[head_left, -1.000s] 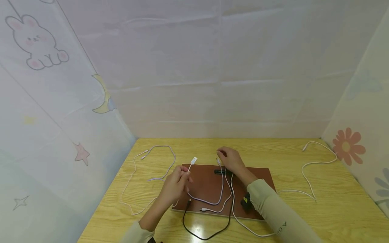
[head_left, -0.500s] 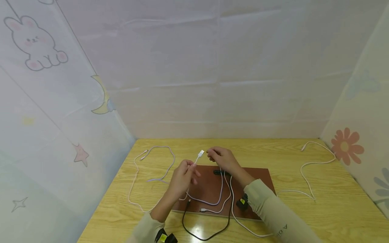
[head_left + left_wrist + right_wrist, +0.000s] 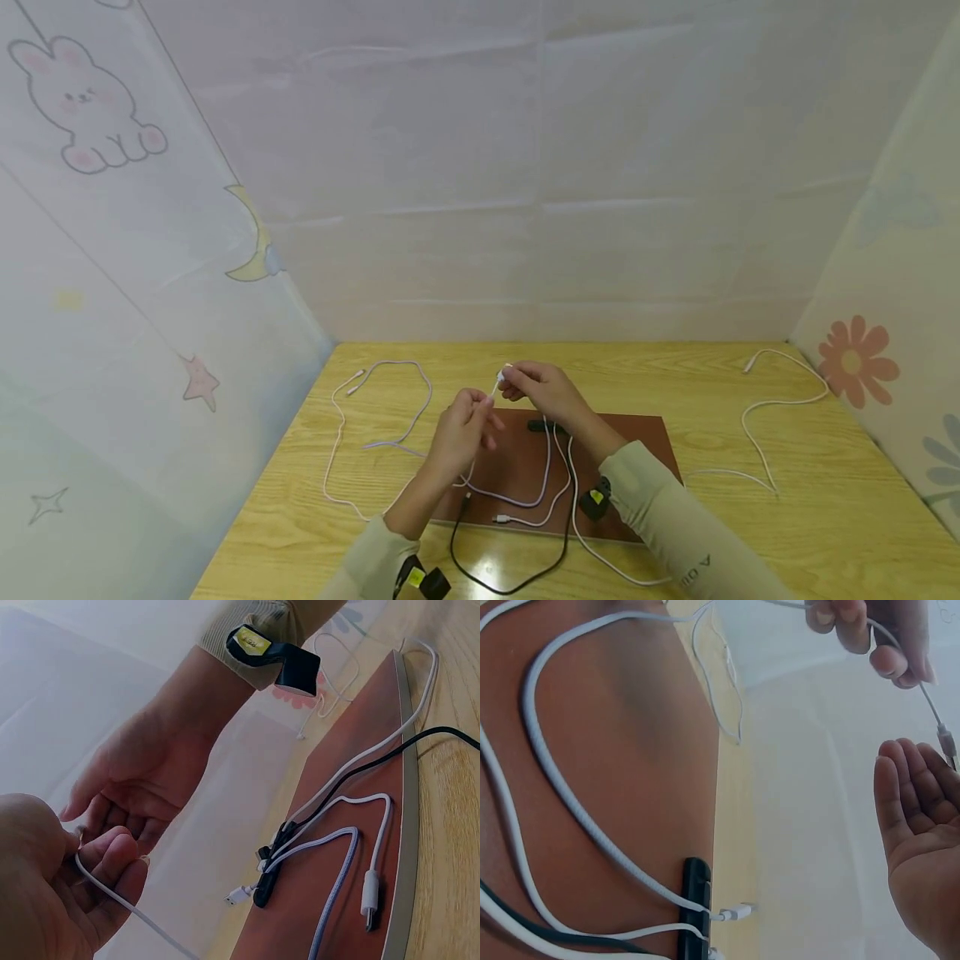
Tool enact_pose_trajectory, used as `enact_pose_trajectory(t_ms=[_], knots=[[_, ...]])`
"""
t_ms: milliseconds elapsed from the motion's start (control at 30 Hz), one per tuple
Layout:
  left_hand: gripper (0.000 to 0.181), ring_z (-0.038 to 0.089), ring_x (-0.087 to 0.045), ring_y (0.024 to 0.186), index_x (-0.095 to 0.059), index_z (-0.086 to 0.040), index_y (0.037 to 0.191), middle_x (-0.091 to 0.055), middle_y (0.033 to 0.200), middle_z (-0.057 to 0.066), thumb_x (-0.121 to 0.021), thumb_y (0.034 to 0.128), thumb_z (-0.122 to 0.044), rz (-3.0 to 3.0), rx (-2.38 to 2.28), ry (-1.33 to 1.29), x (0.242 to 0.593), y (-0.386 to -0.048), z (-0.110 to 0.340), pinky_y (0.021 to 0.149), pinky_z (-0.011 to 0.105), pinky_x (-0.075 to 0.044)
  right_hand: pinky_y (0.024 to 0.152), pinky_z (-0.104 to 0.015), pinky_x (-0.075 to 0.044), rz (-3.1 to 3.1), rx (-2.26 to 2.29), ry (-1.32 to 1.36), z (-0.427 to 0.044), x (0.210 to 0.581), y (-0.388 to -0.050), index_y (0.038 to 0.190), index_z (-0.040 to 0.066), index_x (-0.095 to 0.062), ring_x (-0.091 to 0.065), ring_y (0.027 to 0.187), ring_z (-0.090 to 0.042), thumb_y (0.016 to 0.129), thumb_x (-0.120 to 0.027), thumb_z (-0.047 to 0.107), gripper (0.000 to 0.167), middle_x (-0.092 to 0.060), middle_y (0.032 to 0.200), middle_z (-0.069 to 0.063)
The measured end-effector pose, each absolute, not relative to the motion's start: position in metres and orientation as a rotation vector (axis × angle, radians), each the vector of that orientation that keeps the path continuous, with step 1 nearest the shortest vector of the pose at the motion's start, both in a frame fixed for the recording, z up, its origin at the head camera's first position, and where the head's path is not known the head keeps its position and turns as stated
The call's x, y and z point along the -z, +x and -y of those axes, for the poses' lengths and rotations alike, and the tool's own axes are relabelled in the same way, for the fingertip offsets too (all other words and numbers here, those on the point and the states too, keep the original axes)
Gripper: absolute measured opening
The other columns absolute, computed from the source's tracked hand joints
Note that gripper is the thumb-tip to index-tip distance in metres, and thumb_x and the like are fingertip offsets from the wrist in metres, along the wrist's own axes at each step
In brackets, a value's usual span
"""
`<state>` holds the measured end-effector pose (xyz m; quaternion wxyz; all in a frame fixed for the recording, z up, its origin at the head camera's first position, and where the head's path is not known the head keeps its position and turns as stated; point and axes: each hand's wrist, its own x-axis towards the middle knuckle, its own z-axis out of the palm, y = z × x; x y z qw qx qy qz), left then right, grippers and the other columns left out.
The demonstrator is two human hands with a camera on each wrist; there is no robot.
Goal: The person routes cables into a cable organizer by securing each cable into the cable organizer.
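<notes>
A white USB cable (image 3: 934,705) rises between the two hands above the back of a brown board (image 3: 510,467). My left hand (image 3: 461,429) pinches its cord just below the plug. At the cable's end, the thumb and fingers of my right hand (image 3: 551,392) grip the white USB plug (image 3: 501,378), its metal tip largely covered in the head view. A black cable holder (image 3: 271,874) sits at the board's back edge with several cords in it. One white USB plug (image 3: 736,912) sticks out behind the holder.
A lilac cable (image 3: 429,392) loops over the table's left side. A white cable (image 3: 750,408) curves across the right side. On the board's front lies a white connector (image 3: 501,518), beside a black cable (image 3: 510,590) that hangs over the front edge. Patterned sheets surround the table.
My left hand has moved right and up with the white USB cable. My right hand has come left from near the holder and taken hold of the plug.
</notes>
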<state>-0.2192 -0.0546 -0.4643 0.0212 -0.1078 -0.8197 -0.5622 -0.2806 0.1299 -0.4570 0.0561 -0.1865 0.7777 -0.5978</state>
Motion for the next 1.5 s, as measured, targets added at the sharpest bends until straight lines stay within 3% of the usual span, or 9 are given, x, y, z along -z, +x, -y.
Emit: enact_pose_trajectory(t_ms=[200, 300, 467, 600, 833, 1067, 1233, 1500], knots=[[0.03, 0.017, -0.063, 0.052, -0.053, -0.006, 0.112, -0.073, 0.086, 0.016, -0.047, 0.1084, -0.034, 2.551, 1.727, -0.362, 0.463, -0.22, 0.05, 0.052, 0.025, -0.048, 0.089, -0.044, -0.056, -2.344, 1.805, -0.58, -0.132, 0.451, -0.277, 0.109, 0.009, -0.073, -0.071, 0.094, -0.022, 0.099, -0.066, 0.035, 0.029, -0.073, 0.099, -0.005], [0.029, 0.016, -0.062, 0.05, -0.054, -0.008, 0.111, -0.073, 0.085, 0.013, -0.047, 0.1085, -0.036, 2.578, 1.698, -0.382, 0.462, -0.219, 0.049, 0.051, 0.025, -0.049, 0.087, -0.039, -0.057, -2.333, 1.825, -0.586, -0.132, 0.449, -0.277, 0.109, 0.008, -0.072, -0.07, 0.093, -0.021, 0.099, -0.066, 0.033, 0.028, -0.072, 0.098, -0.005], [0.036, 0.014, -0.057, 0.045, -0.054, -0.006, 0.111, -0.072, 0.085, 0.015, -0.045, 0.108, -0.041, 2.615, 1.687, -0.389, 0.463, -0.219, 0.047, 0.046, 0.026, -0.047, 0.088, -0.045, -0.057, -2.266, 1.895, -0.568, -0.133, 0.448, -0.28, 0.105, 0.005, -0.071, -0.07, 0.091, -0.022, 0.1, -0.065, 0.027, 0.023, -0.071, 0.097, -0.007], [0.035, 0.013, -0.054, 0.044, -0.055, -0.008, 0.11, -0.07, 0.079, 0.006, -0.045, 0.108, -0.042, 2.653, 1.643, -0.377, 0.462, -0.217, 0.045, 0.044, 0.025, -0.044, 0.086, -0.041, -0.058, -2.218, 1.947, -0.533, -0.136, 0.448, -0.282, 0.106, 0.002, -0.069, -0.07, 0.089, -0.021, 0.101, -0.063, 0.021, 0.021, -0.072, 0.1, -0.009], [0.03, 0.007, -0.049, 0.048, -0.057, -0.011, 0.106, -0.063, 0.069, -0.002, -0.041, 0.1104, -0.035, 2.704, 1.449, -0.423, 0.465, -0.215, 0.042, 0.047, 0.024, -0.041, 0.087, -0.038, -0.058, -2.174, 2.02, -0.447, -0.141, 0.451, -0.287, 0.114, -0.004, -0.066, -0.073, 0.09, -0.019, 0.102, -0.063, 0.021, 0.028, -0.071, 0.111, -0.024], [0.023, 0.007, -0.048, 0.053, -0.06, -0.013, 0.099, -0.057, 0.063, -0.005, -0.044, 0.1098, -0.026, 2.753, 1.184, -0.468, 0.47, -0.212, 0.043, 0.053, 0.027, -0.04, 0.091, -0.043, -0.056, -2.121, 2.099, -0.358, -0.144, 0.452, -0.291, 0.122, -0.006, -0.063, -0.074, 0.093, -0.022, 0.102, -0.061, 0.015, 0.029, -0.07, 0.111, -0.022], [0.019, 0.013, -0.054, 0.057, -0.063, -0.011, 0.104, -0.06, 0.067, -0.003, -0.049, 0.108, -0.023, 2.807, 0.937, -0.497, 0.476, -0.208, 0.046, 0.053, 0.03, -0.041, 0.091, -0.042, -0.056, -2.13, 2.093, -0.261, -0.15, 0.458, -0.295, 0.124, -0.006, -0.062, -0.073, 0.1, -0.028, 0.103, -0.06, 0.011, 0.028, -0.068, 0.116, -0.026], [0.008, 0.013, -0.049, 0.053, -0.056, -0.014, 0.106, -0.057, 0.067, -0.003, -0.053, 0.1061, -0.021, 2.757, 0.786, -0.506, 0.482, -0.204, 0.05, 0.048, 0.03, -0.038, 0.086, -0.037, -0.058, -2.265, 1.917, -0.19, -0.156, 0.465, -0.299, 0.117, -0.004, -0.066, -0.074, 0.092, -0.021, 0.103, -0.06, 0.017, 0.025, -0.072, 0.108, -0.019]])
